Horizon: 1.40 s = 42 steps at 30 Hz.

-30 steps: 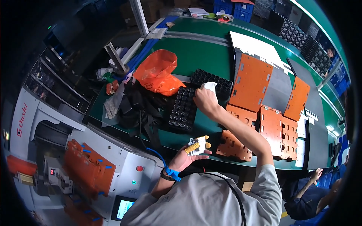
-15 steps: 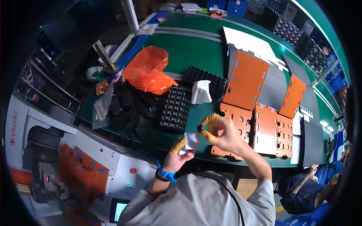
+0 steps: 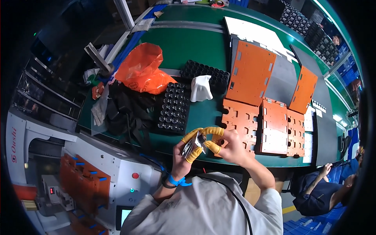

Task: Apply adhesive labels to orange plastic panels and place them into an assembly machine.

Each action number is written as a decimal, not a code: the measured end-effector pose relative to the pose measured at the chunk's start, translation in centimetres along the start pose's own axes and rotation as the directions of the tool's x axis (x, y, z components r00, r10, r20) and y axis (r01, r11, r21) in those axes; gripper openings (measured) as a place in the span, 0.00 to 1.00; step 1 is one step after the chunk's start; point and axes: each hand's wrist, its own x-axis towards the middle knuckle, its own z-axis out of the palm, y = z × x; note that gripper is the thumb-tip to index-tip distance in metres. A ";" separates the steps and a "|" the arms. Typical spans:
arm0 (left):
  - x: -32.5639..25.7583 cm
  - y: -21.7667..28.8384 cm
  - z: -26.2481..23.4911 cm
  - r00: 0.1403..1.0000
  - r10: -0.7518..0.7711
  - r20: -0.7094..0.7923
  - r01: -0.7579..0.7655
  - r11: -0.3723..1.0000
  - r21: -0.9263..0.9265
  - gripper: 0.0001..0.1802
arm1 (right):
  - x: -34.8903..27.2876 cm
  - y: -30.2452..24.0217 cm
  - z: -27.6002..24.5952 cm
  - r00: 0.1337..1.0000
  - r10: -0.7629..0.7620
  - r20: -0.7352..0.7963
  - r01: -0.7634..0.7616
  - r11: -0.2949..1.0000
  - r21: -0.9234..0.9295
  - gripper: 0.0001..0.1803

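My left hand (image 3: 183, 157), with yellow finger cots and a blue wrist strap, is closed around a few thin whitish plates (image 3: 189, 146). The plates are tilted and partly hidden by the fingers. From the right, my right hand (image 3: 232, 147), also in yellow finger cots, pinches a small dark round part (image 3: 202, 138) against the plates' upper edge. Whether the part is seated on them I cannot tell. Just beyond my hands on the green bench lies a black tray (image 3: 173, 111) with rows of shiny round cells, beside a crumpled white cloth (image 3: 201, 89).
Behind the cloth is another black tray (image 3: 219, 79). An orange plastic bag (image 3: 141, 72) and black straps (image 3: 127, 111) lie to the left. Orange fixture plates (image 3: 250, 72) cover the right side. A white machine (image 3: 129, 158) stands at the left; another person (image 3: 319, 196) sits at the right.
My right hand has brought the small dark part leftward to the plates, and the two hands now meet. The plates have tilted in my left hand. The whole view has shifted slightly.
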 end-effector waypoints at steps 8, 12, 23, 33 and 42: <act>0.4 0.1 0.6 1.000 0.003 -0.025 0.000 0.995 0.099 0.28 | -0.1 0.8 -0.7 0.999 -0.046 0.011 0.047 0.991 -0.124 0.18; 0.8 0.2 0.5 1.000 0.023 -0.015 -0.019 0.976 0.215 0.29 | 0.1 1.3 -0.6 1.000 0.008 -0.007 -0.009 0.997 -0.080 0.18; 2.2 -0.5 2.3 0.950 0.291 0.111 -0.274 0.609 0.745 0.31 | -0.6 1.5 -2.7 0.982 0.184 -0.027 -0.185 0.983 -0.012 0.16; 4.6 -4.3 5.9 0.885 0.167 0.434 -0.465 0.354 0.812 0.38 | -5.1 6.2 -7.0 0.826 0.396 -0.402 -0.507 0.833 -0.221 0.15; 5.1 -5.4 6.0 0.896 0.158 0.415 -0.441 0.413 0.797 0.26 | -5.2 11.2 -12.6 0.579 0.234 -0.781 -0.651 0.709 -0.270 0.11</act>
